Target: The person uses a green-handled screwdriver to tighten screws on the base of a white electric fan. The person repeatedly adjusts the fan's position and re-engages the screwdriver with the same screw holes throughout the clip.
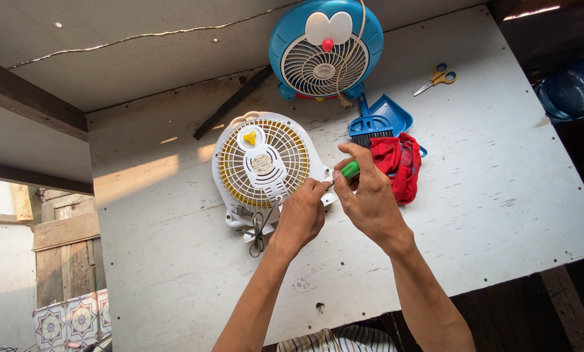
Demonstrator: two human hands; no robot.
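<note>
1. The green-handled tool [349, 170] shows only a short stub of handle; the right hand [369, 195] covers the rest, and its tip cannot be seen.
2. The left hand [302, 215] hides the lower right rim of the white and yellow fan [261, 163], so the spot where fingers meet it is out of sight.
3. The blue fan [324, 49] is cut off by the top edge.
4. The red cloth [399, 166] covers part of the blue dustpan [391, 114].
5. The blue water jug [575, 88] runs past the right edge, in shadow.
6. Both forearms leave the bottom edge.
</note>
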